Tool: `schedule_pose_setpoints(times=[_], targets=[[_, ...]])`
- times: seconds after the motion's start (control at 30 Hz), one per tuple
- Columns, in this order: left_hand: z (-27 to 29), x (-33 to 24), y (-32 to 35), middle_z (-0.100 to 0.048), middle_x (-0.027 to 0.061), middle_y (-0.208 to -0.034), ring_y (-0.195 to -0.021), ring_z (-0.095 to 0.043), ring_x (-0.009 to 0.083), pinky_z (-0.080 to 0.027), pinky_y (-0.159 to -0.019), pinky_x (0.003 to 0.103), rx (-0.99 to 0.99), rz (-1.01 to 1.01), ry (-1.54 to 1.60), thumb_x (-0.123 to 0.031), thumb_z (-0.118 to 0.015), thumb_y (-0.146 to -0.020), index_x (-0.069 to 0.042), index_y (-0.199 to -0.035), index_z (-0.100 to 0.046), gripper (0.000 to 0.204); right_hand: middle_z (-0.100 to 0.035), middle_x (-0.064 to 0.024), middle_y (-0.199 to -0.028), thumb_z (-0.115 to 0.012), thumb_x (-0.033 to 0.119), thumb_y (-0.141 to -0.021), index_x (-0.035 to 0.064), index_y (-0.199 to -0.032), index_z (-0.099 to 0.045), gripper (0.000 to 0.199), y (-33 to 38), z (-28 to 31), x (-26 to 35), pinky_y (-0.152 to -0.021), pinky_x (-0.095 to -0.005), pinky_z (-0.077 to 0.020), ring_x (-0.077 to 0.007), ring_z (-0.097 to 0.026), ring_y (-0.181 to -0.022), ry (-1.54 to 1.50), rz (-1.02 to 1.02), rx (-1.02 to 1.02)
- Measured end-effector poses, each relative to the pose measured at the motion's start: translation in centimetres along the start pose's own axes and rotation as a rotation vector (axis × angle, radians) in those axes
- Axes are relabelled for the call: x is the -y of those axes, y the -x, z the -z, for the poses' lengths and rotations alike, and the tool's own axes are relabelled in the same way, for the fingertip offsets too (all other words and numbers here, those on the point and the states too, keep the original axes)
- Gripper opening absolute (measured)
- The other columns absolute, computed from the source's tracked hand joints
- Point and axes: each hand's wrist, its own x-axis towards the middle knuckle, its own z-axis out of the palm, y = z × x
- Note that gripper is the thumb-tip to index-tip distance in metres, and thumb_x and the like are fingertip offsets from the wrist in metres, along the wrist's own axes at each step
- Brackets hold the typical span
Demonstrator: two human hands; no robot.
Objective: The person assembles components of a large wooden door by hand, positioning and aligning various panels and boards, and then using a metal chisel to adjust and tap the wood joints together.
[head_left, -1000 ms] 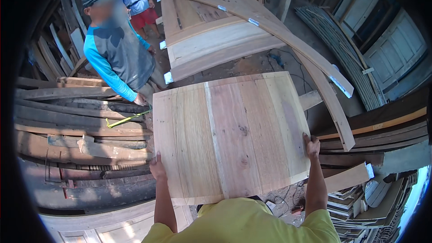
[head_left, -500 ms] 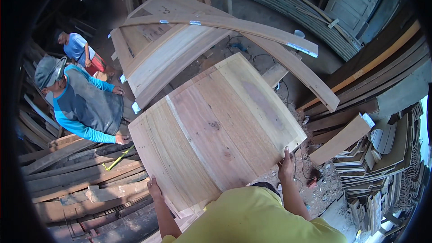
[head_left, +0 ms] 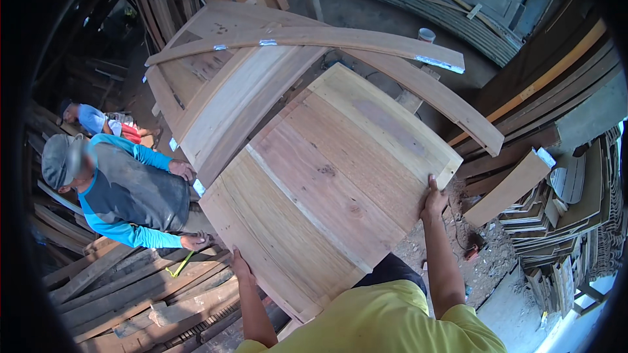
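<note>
- The left hand (head_left: 240, 267) is clamped on the lower left edge of the wooden panel (head_left: 330, 183), forearm stretched forward from the yellow shirt.
- The right hand (head_left: 434, 201) grips the panel's right edge near a corner, arm nearly straight.
- The panel is held up tilted, in front of the person's chest.
- Beyond it lie curved wooden frames (head_left: 288, 39).
- At left a co-worker in a blue-sleeved shirt (head_left: 124, 193) bends over stacked planks (head_left: 124, 281).

A co-worker (head_left: 131, 189) crowds the wooden panel's (head_left: 327, 183) left edge; curved planks (head_left: 366, 46) lie just beyond it. Bare dirt floor (head_left: 458, 248) stays open rightward, before stacked timber (head_left: 562, 209).
</note>
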Motion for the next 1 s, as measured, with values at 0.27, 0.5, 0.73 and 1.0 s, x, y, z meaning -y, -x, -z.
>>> schedule_pose_setpoints(times=[0.27,0.5,0.73,1.0], targets=[[-5.6,0.0,0.8,-0.065,0.0159,-0.132,-0.115,-0.064,0.0308,-0.051,-0.102,0.041,-0.201,-0.116,-0.052,-0.047,-0.052,-0.106,0.002,-0.142,-0.053,0.061,-0.069,-0.0074,-0.105,-0.083,0.023,-0.088,0.0012,-0.116,-0.065,0.040,-7.3,-3.6,-1.3,-0.085,-0.0336,-0.0515,-0.0172,-0.064,-0.094,0.062,-0.090,0.023],[-6.7,-0.5,0.9,-0.066,0.0286,-0.129,-0.119,-0.063,0.0459,-0.046,-0.105,0.052,-0.511,-0.105,-0.722,-0.067,-0.035,-0.103,0.005,-0.135,-0.061,0.083,-0.069,-0.0152,-0.114,-0.085,0.026,-0.087,-0.0063,-0.123,-0.059,0.055,-8.3,-6.0,-0.3,-0.097,-0.0380,-0.0484,-0.0243,-0.064,-0.105,0.072,-0.035,0.028],[-9.0,-1.9,3.1,-0.064,0.0302,-0.131,-0.121,-0.061,0.0481,-0.045,-0.105,0.055,-0.574,-0.072,-0.886,-0.069,-0.029,-0.102,0.004,-0.136,-0.060,0.086,-0.068,-0.0049,-0.102,-0.083,0.021,-0.088,0.0014,-0.113,-0.067,0.035,-8.7,-6.6,0.4,-0.086,-0.0312,-0.0477,-0.0146,-0.062,-0.093,0.053,-0.056,0.026],[-9.9,-2.4,3.4,-0.065,0.0311,-0.128,-0.119,-0.061,0.0491,-0.044,-0.104,0.057,-0.569,-0.051,-0.938,-0.070,-0.029,-0.102,0.005,-0.130,-0.063,0.087,-0.067,-0.0040,-0.098,-0.083,0.023,-0.088,0.0012,-0.110,-0.068,0.035,-9.6,-7.0,0.3,-0.087,-0.0335,-0.0466,-0.0156,-0.061,-0.092,0.044,-0.015,0.040]])
